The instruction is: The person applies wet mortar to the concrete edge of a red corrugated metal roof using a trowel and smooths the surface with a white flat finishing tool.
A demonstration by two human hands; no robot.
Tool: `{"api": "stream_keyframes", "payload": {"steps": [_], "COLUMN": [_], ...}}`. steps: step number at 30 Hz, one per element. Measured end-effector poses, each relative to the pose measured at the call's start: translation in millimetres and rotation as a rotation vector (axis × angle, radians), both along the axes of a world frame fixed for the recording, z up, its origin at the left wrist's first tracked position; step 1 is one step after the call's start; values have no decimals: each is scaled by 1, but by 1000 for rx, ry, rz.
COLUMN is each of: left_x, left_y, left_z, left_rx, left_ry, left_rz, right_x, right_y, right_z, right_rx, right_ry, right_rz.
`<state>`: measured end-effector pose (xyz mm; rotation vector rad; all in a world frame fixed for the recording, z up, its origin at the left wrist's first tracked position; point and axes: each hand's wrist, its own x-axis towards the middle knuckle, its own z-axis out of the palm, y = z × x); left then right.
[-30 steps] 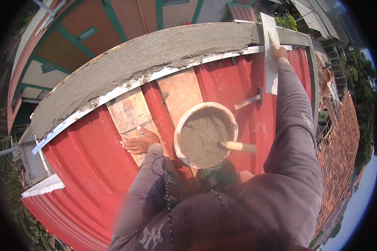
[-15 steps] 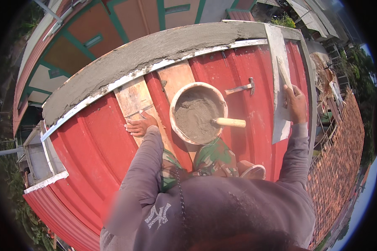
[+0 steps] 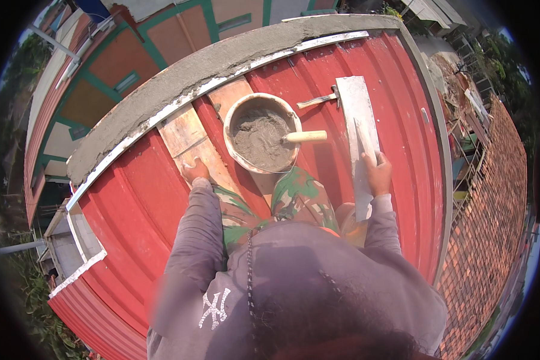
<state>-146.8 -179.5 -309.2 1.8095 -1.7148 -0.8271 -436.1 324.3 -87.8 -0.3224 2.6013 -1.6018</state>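
Smoothing mortar (image 3: 222, 59), I'd guess: right hand (image 3: 378, 174) clamped on the plastering float (image 3: 357, 102), can't tell left hand's (image 3: 195, 171) grip, next stroke probably needs reaching far.

plank (image 3: 186, 130) at left hand (image 3: 195, 171): light brown | trousers (image 3: 306, 197) between the hands: green-brown camouflage | trowel (image 3: 355, 102) in right hand (image 3: 378, 174): whitish | roof (image 3: 409, 150) around it: red
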Motion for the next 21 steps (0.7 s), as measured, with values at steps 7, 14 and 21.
{"api": "stream_keyframes", "payload": {"steps": [7,14,21], "left_x": [7,-7,-18], "left_y": [18,38,51], "left_z": [3,9,38], "left_rx": [201,209,151], "left_ry": [400,278,183], "left_rz": [-297,-372,-544], "right_x": [14,51,75], "right_y": [8,-26,-106], "right_z": [19,89,90], "right_rx": [-37,-84,242], "right_ry": [83,357,567], "right_rz": [-48,42,380]}}
